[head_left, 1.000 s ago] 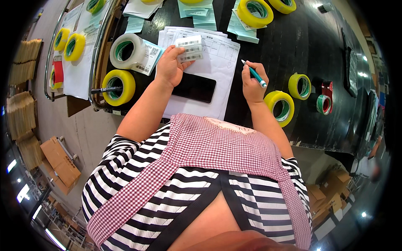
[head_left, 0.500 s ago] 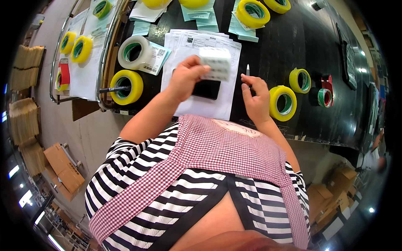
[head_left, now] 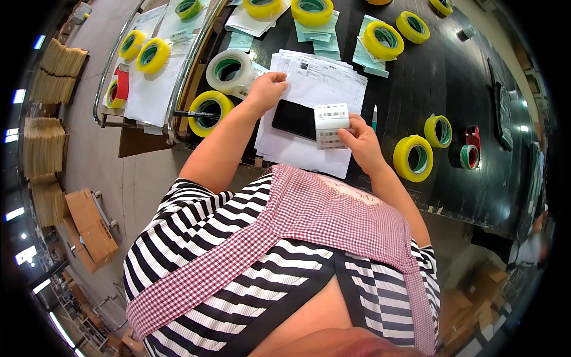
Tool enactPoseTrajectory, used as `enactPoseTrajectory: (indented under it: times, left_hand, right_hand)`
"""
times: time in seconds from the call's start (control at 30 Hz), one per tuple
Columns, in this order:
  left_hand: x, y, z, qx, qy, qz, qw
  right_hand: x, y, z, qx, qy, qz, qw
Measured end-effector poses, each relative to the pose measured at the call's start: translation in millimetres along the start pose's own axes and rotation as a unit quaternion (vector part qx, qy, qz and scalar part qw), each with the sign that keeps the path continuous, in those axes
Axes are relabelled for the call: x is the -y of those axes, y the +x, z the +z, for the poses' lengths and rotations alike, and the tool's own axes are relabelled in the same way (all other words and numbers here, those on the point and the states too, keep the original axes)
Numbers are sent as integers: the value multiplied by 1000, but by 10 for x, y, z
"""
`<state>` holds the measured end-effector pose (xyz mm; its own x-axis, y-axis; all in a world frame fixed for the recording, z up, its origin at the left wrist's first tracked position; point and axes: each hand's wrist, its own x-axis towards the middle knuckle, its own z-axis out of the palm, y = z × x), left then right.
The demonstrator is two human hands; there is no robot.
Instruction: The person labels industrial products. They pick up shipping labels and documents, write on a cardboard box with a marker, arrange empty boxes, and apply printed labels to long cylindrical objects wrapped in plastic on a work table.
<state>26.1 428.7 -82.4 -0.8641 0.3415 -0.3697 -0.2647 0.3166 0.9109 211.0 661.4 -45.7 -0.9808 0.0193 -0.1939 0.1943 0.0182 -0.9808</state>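
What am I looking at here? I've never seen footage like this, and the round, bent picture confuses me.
A camera worn on a person's head looks down with a fisheye lens, so straight edges bend. No machine works here: the two bare arms coming up from below are the person's own. The right hand holds a small white printed slip in its fingers. The left hand rests on a stack of white papers, beside a black phone. All this lies on a dark table, with yellow tape rolls scattered around and a pen near the right hand.
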Motion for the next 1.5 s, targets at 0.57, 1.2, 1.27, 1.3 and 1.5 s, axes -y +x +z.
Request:
enactPoseTrajectory:
  times: [0.57,1.2,1.27,1.3,1.5]
  left_hand:
    - [33,259,130,-24,201,5,979]
    - [-314,-197,-284,-171,281,207,922]
    - [-411,-331,-557,-203,263,251,909]
    - [-468,-396,-746,-220,274,260,899]
    - [-596,-621,-2241,-257,290,227,894]
  right_hand:
    - [-117,266,369,38,-479,-111,870]
    - [-235,156,-56,42,-134,61,988]
    - [-252,85,-163,50,-183,45,981]
    - [-266,74,-156,40,-169,26,984]
    - [-59,56,29,-4,-125,61,990]
